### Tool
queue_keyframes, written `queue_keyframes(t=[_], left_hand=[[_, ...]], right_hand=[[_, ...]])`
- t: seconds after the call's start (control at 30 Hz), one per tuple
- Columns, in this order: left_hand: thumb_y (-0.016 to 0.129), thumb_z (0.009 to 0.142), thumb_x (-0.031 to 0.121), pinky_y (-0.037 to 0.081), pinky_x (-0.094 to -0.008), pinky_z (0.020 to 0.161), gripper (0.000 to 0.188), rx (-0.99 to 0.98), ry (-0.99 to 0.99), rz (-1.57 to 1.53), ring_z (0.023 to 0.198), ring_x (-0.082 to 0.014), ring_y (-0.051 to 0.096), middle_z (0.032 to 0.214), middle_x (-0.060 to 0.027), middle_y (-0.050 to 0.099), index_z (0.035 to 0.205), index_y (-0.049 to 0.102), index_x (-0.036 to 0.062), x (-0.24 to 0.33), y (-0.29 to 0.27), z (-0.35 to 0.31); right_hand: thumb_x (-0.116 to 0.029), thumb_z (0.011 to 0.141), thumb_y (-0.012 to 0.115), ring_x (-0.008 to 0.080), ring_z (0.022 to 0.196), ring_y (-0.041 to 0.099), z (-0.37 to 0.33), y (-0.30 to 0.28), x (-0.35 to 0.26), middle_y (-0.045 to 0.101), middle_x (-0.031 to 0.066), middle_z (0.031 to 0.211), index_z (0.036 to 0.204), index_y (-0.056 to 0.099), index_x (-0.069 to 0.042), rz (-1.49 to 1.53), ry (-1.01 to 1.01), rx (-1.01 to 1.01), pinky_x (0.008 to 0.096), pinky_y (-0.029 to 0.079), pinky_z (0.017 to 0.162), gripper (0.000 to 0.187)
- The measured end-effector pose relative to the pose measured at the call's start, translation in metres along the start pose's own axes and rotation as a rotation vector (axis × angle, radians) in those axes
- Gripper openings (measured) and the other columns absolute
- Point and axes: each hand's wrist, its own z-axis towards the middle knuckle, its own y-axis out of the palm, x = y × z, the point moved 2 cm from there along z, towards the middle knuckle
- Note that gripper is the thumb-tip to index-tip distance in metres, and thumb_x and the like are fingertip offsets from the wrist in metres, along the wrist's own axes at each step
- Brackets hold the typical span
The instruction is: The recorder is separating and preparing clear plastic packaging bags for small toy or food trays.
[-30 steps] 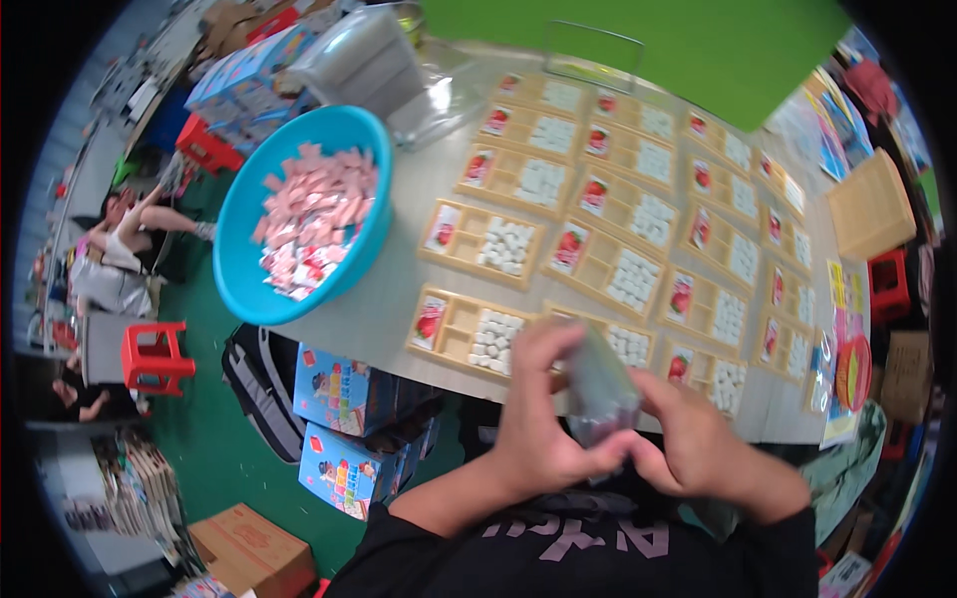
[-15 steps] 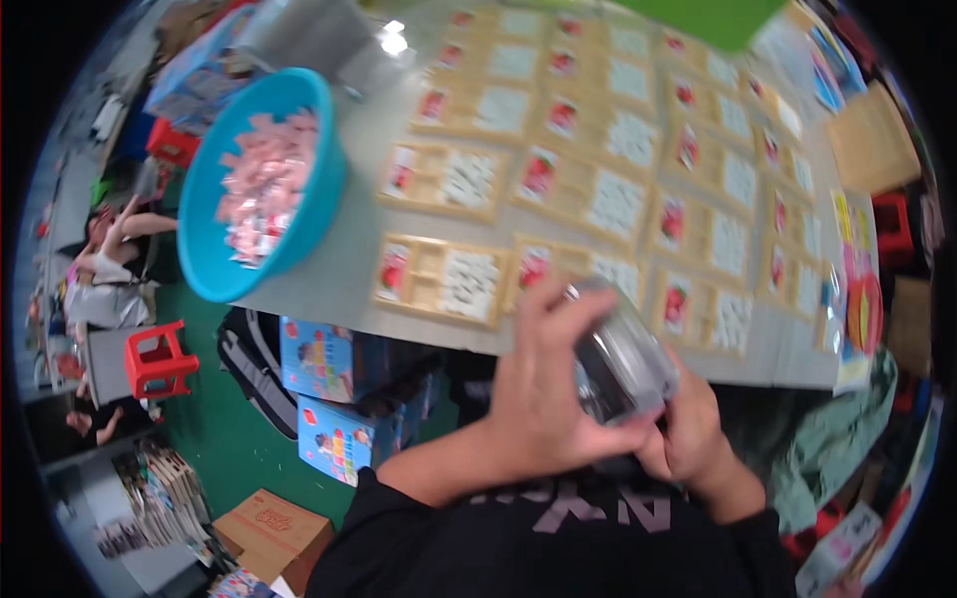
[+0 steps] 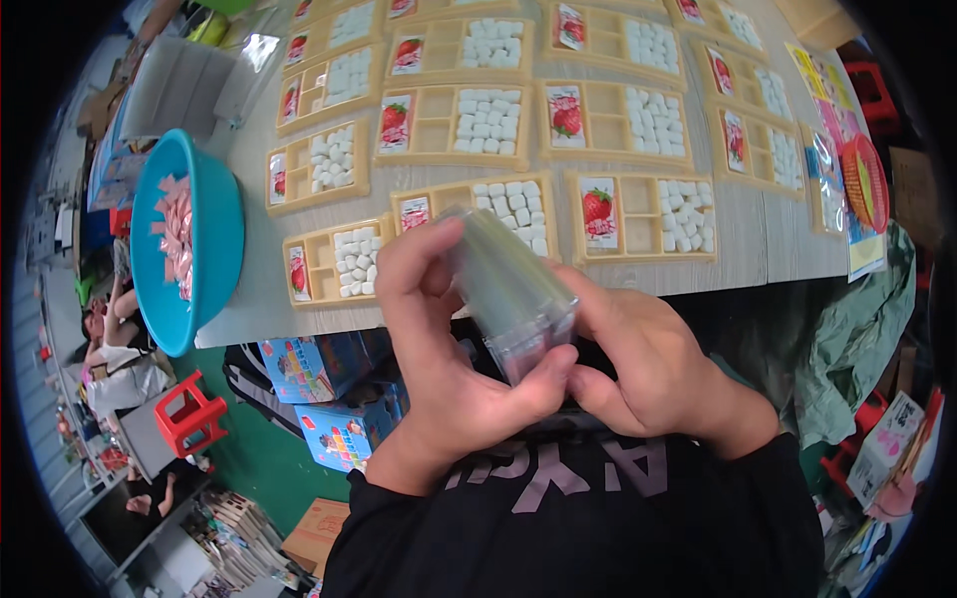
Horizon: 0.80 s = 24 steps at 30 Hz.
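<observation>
Just past the table's near edge, both hands grip a thick stack of clear plastic pieces [image 3: 508, 284], slightly blurred and tilted. My left hand [image 3: 429, 339] wraps its left side, with the thumb along the near end. My right hand [image 3: 643, 359] closes on its right side, and the two thumbs almost meet at the bottom. What kind of pieces they are I cannot make out. Behind it lies a beige compartment tray [image 3: 449, 186], partly covered by the stack and left hand. It holds white pillow-shaped pieces [image 3: 513, 211] and a strawberry-printed sachet [image 3: 414, 210].
Rows of similar filled trays [image 3: 616, 261] cover the grey table [image 3: 748, 274]. At the left edge stands a blue tub [image 3: 221, 234] of pink packets [image 3: 175, 234]. Below are blue printed boxes [image 3: 334, 434] and a red stool [image 3: 189, 414]. A green sheet [image 3: 857, 329] hangs at right.
The view has shifted, so the trays and tub appear elsewhere in the picture. Both hands, with the plastic stack still between them, now show further left.
</observation>
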Motion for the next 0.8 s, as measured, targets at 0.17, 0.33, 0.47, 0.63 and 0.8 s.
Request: queue_keyframes(t=[0.17, 0.33, 0.47, 0.63, 0.8], left_hand=[[0.083, 0.067, 0.024, 0.046, -0.0333, 0.086, 0.092, 0.081, -0.094, -0.129, 0.103, -0.0208, 0.053, 0.118, -0.0126, 0.047, 0.137, 0.029, 0.0007, 0.004, 0.013, 0.000], [0.083, 0.069, 0.029, 0.046, -0.0335, 0.086, 0.093, 0.116, -0.134, -0.172, 0.103, -0.0210, 0.053, 0.119, -0.0135, 0.046, 0.138, 0.028, 0.0006, 0.007, 0.023, 0.001], [0.083, 0.069, 0.030, 0.046, -0.0335, 0.086, 0.093, 0.091, -0.128, -0.156, 0.104, -0.0214, 0.052, 0.119, -0.0137, 0.045, 0.138, 0.028, 0.0012, 0.007, 0.028, 0.000], [0.084, 0.069, 0.030, 0.046, -0.0347, 0.087, 0.093, 0.099, -0.171, -0.191, 0.106, -0.0219, 0.052, 0.119, -0.0134, 0.045, 0.138, 0.028, 0.0021, 0.010, 0.034, 0.001], [0.084, 0.067, 0.028, 0.045, -0.0351, 0.090, 0.094, 0.108, -0.158, -0.096, 0.110, -0.0226, 0.050, 0.122, -0.0135, 0.044, 0.139, 0.027, 0.0027, 0.008, 0.033, 0.001]], right_hand=[[-0.014, 0.083, 0.067, 0.0339, 0.078, 0.066, -0.008, 0.002, 0.007, 0.065, 0.0199, 0.092, 0.139, 0.040, 0.011, 0.072, -0.004, 0.068, 0.0393, 0.053, 0.071, 0.068], [-0.014, 0.082, 0.069, 0.0335, 0.075, 0.065, -0.016, -0.002, 0.011, 0.065, 0.0199, 0.093, 0.139, 0.040, 0.011, 0.074, -0.048, 0.131, 0.0391, 0.052, 0.068, 0.068], [-0.012, 0.079, 0.069, 0.0319, 0.073, 0.065, -0.020, -0.006, 0.009, 0.065, 0.0194, 0.092, 0.138, 0.041, 0.012, 0.024, -0.034, 0.126, 0.0390, 0.052, 0.065, 0.069], [-0.005, 0.078, 0.067, 0.0305, 0.070, 0.065, -0.027, -0.005, 0.009, 0.065, 0.0184, 0.089, 0.137, 0.042, 0.014, -0.004, -0.041, 0.145, 0.0385, 0.052, 0.063, 0.067], [0.003, 0.079, 0.060, 0.0272, 0.068, 0.064, -0.030, -0.002, 0.011, 0.063, 0.0153, 0.084, 0.136, 0.040, 0.017, -0.071, -0.075, 0.251, 0.0361, 0.053, 0.064, 0.062]])
